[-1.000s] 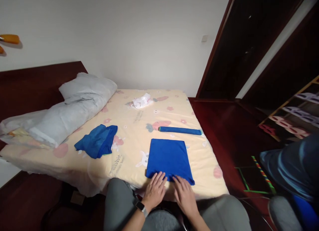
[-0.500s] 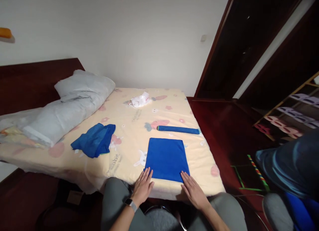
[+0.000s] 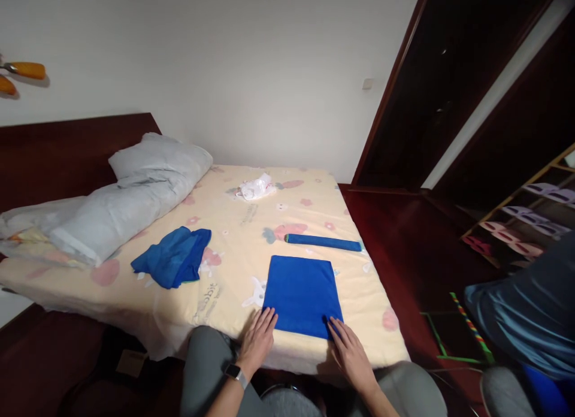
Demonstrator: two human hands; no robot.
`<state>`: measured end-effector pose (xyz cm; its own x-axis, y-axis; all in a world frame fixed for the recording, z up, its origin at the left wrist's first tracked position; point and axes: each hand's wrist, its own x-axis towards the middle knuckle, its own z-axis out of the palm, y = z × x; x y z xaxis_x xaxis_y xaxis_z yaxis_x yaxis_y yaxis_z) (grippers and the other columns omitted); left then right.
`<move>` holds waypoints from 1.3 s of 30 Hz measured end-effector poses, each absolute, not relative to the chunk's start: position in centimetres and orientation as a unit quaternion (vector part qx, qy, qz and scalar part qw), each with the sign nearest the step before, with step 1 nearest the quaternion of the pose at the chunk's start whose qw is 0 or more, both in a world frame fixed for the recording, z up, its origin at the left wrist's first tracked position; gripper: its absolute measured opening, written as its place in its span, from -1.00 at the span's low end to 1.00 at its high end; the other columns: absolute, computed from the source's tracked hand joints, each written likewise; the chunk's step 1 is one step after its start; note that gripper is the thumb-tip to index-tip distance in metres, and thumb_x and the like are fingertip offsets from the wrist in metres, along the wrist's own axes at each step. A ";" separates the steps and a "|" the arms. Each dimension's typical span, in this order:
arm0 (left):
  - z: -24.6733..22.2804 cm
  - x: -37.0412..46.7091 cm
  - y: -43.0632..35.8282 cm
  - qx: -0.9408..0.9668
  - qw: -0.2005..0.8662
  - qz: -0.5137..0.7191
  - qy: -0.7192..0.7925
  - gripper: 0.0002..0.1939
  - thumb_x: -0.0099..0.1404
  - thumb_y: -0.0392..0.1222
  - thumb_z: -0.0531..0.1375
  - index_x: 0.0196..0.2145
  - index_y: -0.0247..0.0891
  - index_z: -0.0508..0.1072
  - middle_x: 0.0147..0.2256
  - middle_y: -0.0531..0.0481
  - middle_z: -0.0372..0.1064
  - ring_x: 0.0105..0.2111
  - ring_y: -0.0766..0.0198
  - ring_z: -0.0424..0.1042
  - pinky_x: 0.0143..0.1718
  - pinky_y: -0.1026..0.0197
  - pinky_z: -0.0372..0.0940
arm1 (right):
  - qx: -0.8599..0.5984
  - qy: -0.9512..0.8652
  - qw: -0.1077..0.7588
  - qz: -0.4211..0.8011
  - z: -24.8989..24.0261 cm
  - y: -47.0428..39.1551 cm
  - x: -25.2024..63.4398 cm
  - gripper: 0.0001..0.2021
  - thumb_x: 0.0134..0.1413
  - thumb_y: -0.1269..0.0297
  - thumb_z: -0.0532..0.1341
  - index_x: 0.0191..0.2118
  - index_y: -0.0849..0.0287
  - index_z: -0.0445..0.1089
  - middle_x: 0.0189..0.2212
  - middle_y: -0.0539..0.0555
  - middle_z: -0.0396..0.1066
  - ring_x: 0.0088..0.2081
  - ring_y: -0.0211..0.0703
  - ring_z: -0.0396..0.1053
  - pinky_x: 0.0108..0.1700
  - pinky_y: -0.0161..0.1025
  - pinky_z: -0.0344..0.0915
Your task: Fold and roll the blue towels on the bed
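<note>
A blue cloth (image 3: 302, 294) lies spread as a flat square on the bed close in front of me. On its near left corner rest the fingertips of my left hand (image 3: 259, 338), the fingers stretched out. My right hand (image 3: 351, 352) touches the near right corner with extended fingers, and the fabric puckers slightly at the fingertips. Beyond the square is a narrow rolled blue cloth (image 3: 323, 242), lying crosswise. A crumpled blue cloth (image 3: 173, 258) sits to the left, apart from both hands.
The bed (image 3: 242, 237) has a patterned cream sheet. A white plastic bag (image 3: 257, 187) lies toward the wall, and a grey-white quilt (image 3: 130, 198) is bunched at left. On the right are a slipper rack (image 3: 516, 225) and a seated person's dark blue clothing (image 3: 530, 309).
The view has shifted slightly, so things sit a little lower. The cloth's near right corner now puckers under my right fingertips; my left hand remains at its corner.
</note>
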<state>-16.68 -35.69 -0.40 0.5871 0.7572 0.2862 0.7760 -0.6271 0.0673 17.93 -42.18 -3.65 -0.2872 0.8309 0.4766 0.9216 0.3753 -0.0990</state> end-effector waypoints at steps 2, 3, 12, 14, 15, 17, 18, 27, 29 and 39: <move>0.1 -15.8 -35.9 -0.902 0.033 -0.141 -0.408 -0.26 0.31 -0.48 0.02 0.41 -0.17 0.09 0.39 -0.07 0.09 0.38 0.12 0.10 0.37 -0.09 0.14 | -0.539 -0.804 0.230 -0.100 -3.8 -42.2 17.7 -0.38 0.37 0.29 0.04 0.47 0.07 -0.06 0.34 0.16 0.23 0.27 0.06 0.30 0.24 0.01 0.37; 0.3 -15.4 -36.0 -0.909 0.026 -0.139 -0.392 -0.24 0.31 -0.47 0.03 0.43 -0.15 0.06 0.41 -0.05 0.04 0.40 0.13 0.06 0.38 -0.06 0.12 | -0.532 -0.809 0.229 -0.095 -3.9 -42.2 17.7 -0.39 0.37 0.31 0.03 0.47 0.08 -0.04 0.31 0.16 0.26 0.25 0.04 0.33 0.23 -0.02 0.39; -0.7 -16.1 -35.5 -0.894 -0.042 -0.148 -0.421 -0.40 0.49 -0.20 0.06 0.42 -0.09 0.07 0.37 -0.04 0.15 0.35 0.16 0.18 0.32 -0.02 0.21 | -0.580 -0.782 0.207 0.094 -4.5 -42.2 19.3 -0.41 0.27 0.42 -0.04 0.38 0.03 0.20 0.33 0.08 0.23 0.30 -0.04 0.27 0.32 -0.03 0.28; -1.2 -16.5 -35.1 -0.891 -0.045 -0.156 -0.424 -0.42 0.47 -0.23 0.07 0.40 -0.10 0.12 0.35 -0.04 0.20 0.33 0.17 0.22 0.31 -0.01 0.24 | -0.588 -0.773 0.202 0.127 -4.1 -42.2 19.5 -0.39 0.25 0.45 -0.07 0.38 0.03 0.19 0.34 0.05 0.21 0.31 -0.08 0.25 0.34 -0.05 0.24; -1.4 -16.6 -35.0 -0.891 -0.046 -0.156 -0.423 -0.42 0.46 -0.28 0.06 0.39 -0.11 0.15 0.34 -0.04 0.22 0.32 0.18 0.24 0.30 0.01 0.25 | -0.587 -0.772 0.203 0.133 -3.8 -42.2 19.5 -0.39 0.24 0.46 -0.08 0.38 0.03 0.20 0.34 0.04 0.21 0.31 -0.09 0.25 0.34 -0.07 0.24; -1.6 -16.9 -34.6 -0.895 -0.046 -0.145 -0.419 -0.38 0.40 -0.42 0.02 0.37 -0.14 0.19 0.32 -0.05 0.25 0.30 0.22 0.26 0.30 0.05 0.26 | -0.584 -0.773 0.211 0.130 -3.5 -42.1 19.5 -0.38 0.24 0.47 -0.09 0.37 0.01 0.21 0.33 0.02 0.24 0.28 -0.13 0.28 0.33 -0.10 0.26; -1.6 -17.0 -34.4 -0.898 -0.044 -0.134 -0.416 -0.34 0.35 -0.49 -0.01 0.36 -0.16 0.20 0.32 -0.05 0.25 0.30 0.24 0.26 0.30 0.07 0.26 | -0.582 -0.775 0.215 0.125 -3.3 -41.9 19.5 -0.38 0.24 0.48 -0.08 0.36 -0.01 0.22 0.31 0.01 0.25 0.27 -0.13 0.30 0.32 -0.11 0.27; 0.1 -18.2 -35.7 -0.914 -0.020 -0.098 -0.394 -0.30 0.26 -0.61 -0.04 0.30 -0.24 0.29 0.27 -0.10 0.33 0.28 0.21 0.29 0.32 0.05 0.23 | -0.540 -0.812 0.203 0.092 -2.9 -42.8 20.4 -0.39 0.14 0.51 0.01 0.28 0.07 0.35 0.20 0.09 0.40 0.16 -0.01 0.43 0.23 -0.08 0.39; 0.5 -18.4 -36.5 -0.915 -0.039 -0.102 -0.387 -0.38 0.31 -0.56 0.01 0.28 -0.26 0.31 0.25 -0.11 0.35 0.26 0.18 0.32 0.30 0.04 0.27 | -0.538 -0.810 0.205 0.109 -3.0 -43.9 20.3 -0.37 0.14 0.51 -0.01 0.31 0.05 0.32 0.22 0.08 0.38 0.20 0.00 0.40 0.25 -0.02 0.38; 2.2 -18.2 -36.5 -0.832 -0.195 -0.231 -0.466 -0.59 0.38 -0.38 0.10 0.08 -0.04 0.52 0.09 0.01 0.51 0.10 0.18 0.47 0.18 0.03 0.38 | -0.613 -0.706 0.276 0.220 -2.9 -43.6 19.7 -0.50 0.20 0.30 0.00 0.19 0.15 0.45 0.13 0.15 0.48 0.15 0.03 0.44 0.25 0.03 0.37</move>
<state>-18.15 -36.46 2.21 0.4592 0.8649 0.2028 0.6843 -0.4899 0.5401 19.71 -43.57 -2.90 -0.0949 0.9882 0.1202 0.7453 0.1505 -0.6495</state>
